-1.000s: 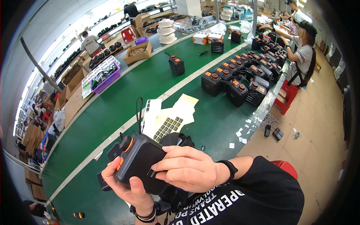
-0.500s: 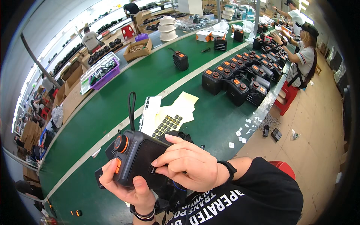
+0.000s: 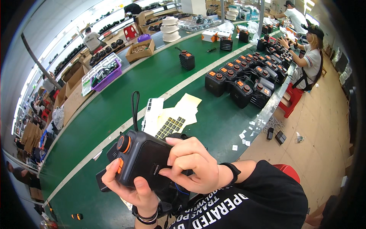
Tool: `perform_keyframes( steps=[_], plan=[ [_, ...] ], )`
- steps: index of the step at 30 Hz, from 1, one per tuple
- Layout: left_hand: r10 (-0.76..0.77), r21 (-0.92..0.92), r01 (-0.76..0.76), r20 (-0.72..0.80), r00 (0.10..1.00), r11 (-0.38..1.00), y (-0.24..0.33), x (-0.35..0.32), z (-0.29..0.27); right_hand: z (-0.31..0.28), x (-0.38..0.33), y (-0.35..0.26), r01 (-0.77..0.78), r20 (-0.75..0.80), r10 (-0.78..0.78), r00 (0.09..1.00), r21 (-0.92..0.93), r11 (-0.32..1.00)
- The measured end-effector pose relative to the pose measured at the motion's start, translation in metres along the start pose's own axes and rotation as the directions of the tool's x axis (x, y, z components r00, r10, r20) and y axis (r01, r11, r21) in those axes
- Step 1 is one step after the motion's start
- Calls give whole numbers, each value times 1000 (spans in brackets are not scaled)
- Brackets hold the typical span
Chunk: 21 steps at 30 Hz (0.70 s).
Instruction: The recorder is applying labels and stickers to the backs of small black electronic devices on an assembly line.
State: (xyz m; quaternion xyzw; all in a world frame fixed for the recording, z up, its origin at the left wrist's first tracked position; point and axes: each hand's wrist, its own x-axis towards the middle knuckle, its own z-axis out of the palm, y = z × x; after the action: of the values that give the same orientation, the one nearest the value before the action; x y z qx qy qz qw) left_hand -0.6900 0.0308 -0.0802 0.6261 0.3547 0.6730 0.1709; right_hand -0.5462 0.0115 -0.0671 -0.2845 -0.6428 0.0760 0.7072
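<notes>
A black device with an orange knob (image 3: 146, 162) is held up close over the green bench (image 3: 126, 95). It is cradled from below by the left hand (image 3: 131, 189), fingers curled round its lower edge, while the right hand (image 3: 194, 164) is laid over its right side, fingers pressed onto its face. Just beyond, yellow label sheets (image 3: 179, 114) are spread. Farther off, matching black units (image 3: 240, 82) are lined up.

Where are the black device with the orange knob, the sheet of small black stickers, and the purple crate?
black device (image 3: 146, 160), head view, on its dark front face.
sheet of small black stickers (image 3: 170, 127), head view, mid-sheet.
purple crate (image 3: 108, 79), head view, on its front wall.
</notes>
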Motion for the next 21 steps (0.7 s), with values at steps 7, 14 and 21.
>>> perform_keyframes(
  steps=[7, 14, 21],
  plan=[
    [-97, -46, 96, -5, 995, 994, 3, 5, 0, -1, 6, 8, 221, 186, -170, 968, -304, 927],
    [-188, -125, 195, 71, 980, 973, 4, 6, 1, -7, 12, 11, -22, 180, 40, 983, -100, 995],
    [-377, -238, 409, 167, 911, 881, 7, 15, 3, -17, 26, 3, -267, 274, 226, 935, 121, 956]
  ],
)
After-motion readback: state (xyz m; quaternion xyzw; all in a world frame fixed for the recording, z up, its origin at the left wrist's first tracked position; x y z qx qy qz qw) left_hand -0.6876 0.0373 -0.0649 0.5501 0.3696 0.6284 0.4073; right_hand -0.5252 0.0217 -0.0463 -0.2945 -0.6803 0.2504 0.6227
